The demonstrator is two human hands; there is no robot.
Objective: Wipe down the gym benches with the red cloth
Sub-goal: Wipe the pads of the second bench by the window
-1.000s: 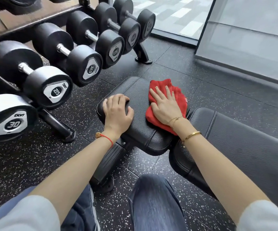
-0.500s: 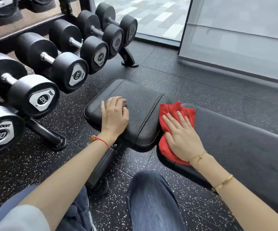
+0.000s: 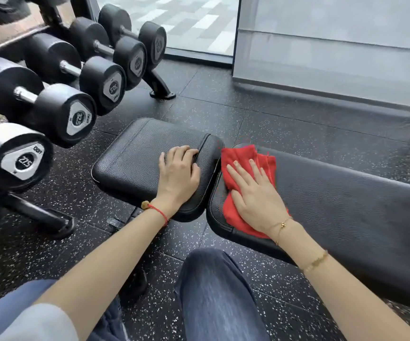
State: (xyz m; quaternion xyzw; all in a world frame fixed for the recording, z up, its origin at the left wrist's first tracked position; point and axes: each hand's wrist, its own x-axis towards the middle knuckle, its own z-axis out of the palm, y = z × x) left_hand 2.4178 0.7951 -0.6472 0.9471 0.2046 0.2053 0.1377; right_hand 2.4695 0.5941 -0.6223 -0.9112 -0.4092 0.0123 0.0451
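While flat, right hand (image 3: 258,195) presses red cloth (image 3: 242,158) | left hand (image 3: 178,177) rests on seat pad (image 3: 130,163)

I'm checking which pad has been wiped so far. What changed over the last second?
The right hand slid the red cloth off the seat pad, across the gap, onto the near end of the long back pad. The left hand stayed resting on the seat pad, and the cloth remains flat under the right palm.

Red cloth (image 3: 238,166), crumpled and folded, spread on near end of long black back pad (image 3: 346,205), just beside gap to shorter black seat pad (image 3: 135,156); both pads leathery, stitched, round-cornered, set end to end over speckled floor.
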